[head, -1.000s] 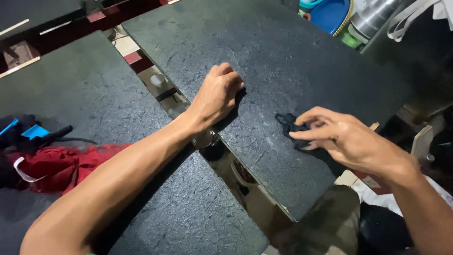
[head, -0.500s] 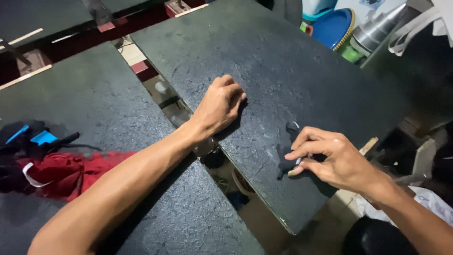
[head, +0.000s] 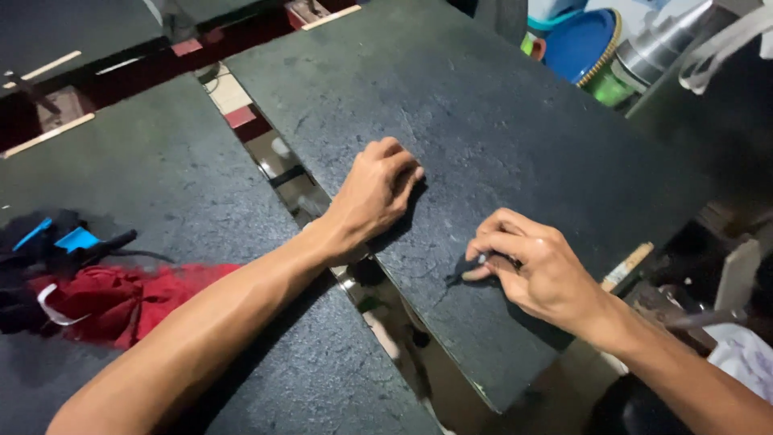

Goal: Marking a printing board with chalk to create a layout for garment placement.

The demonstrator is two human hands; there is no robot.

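Red cloth [head: 121, 300]; blue lid [head: 586, 42]

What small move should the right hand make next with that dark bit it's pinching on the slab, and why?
Probably draw the right hand slowly along the dark slab, keeping the small dark piece flat. The piece lies near the slab's front edge, only its tip shows past the fingers, and the left hand rests fisted on the slab, seemingly steadying it.
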